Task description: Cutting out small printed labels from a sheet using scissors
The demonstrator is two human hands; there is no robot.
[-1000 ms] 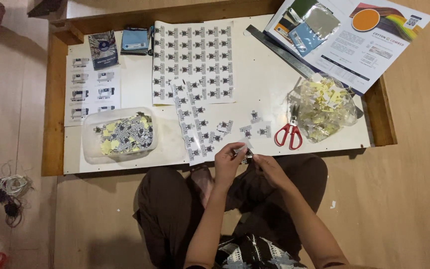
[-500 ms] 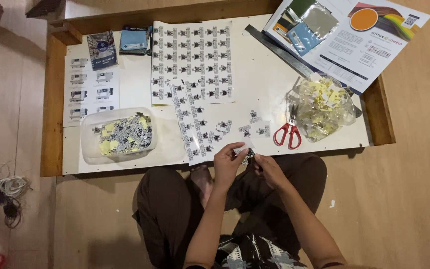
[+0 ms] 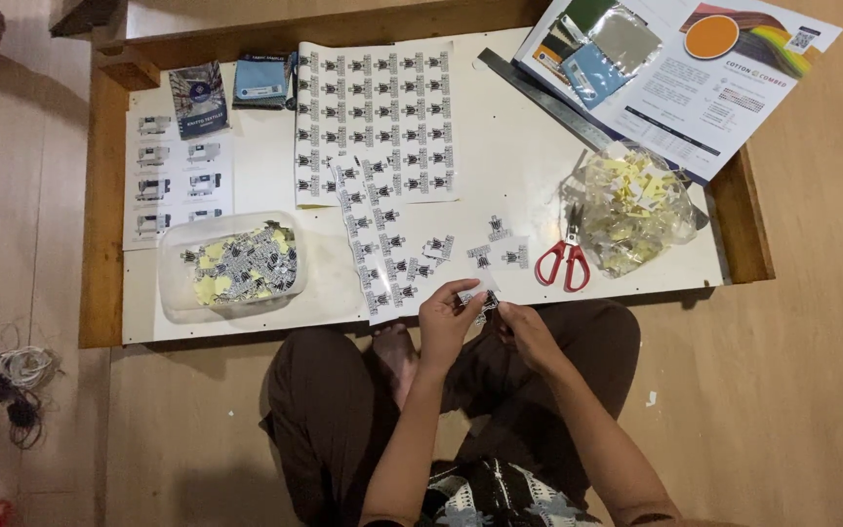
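Since half a second ago, both hands have barely shifted, staying just below the near edge of the low table (image 3: 114, 195). Left hand (image 3: 448, 322) and right hand (image 3: 527, 332) pinch 1 small printed sticker piece (image 3: 480, 301) between their fingertips, fingers closed on it. A cut strip of stickers (image 3: 382, 249) lies just beside the left hand. Red-handled scissors (image 3: 564, 256) rest unmoved near the right hand, beside a clear bag of yellow scraps (image 3: 636, 210). The clear tub (image 3: 231, 268) sits well apart.
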